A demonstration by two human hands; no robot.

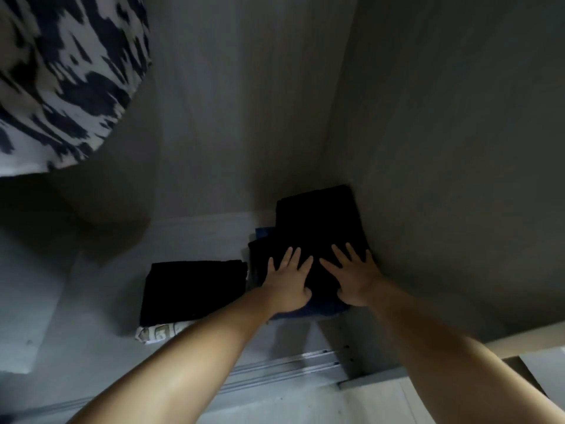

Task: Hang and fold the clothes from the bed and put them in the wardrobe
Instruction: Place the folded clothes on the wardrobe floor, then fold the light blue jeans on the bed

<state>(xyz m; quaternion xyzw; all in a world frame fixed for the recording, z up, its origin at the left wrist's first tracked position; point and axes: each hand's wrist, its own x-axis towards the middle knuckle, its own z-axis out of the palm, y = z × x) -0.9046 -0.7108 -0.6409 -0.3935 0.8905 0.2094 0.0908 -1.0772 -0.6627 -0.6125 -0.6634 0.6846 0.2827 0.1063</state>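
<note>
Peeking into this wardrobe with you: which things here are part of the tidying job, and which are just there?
Part of the job:
- black folded garment in the corner, under both flat hands: left hand, right hand
- second black folded pile beside it
- wardrobe shelf

Just there:
- black-and-white patterned garment hanging at upper left
- sliding door track

Pale grey wardrobe shelf, dim, seen from above, bounded by a back panel and a right side wall. In the far right corner, touching the side wall, a stack of folded dark clothes, black on top with a blue layer showing at its left and front edges. Just beside it on the left, a second folded black pile, resting on a light patterned fabric that pokes out at the front.
</note>
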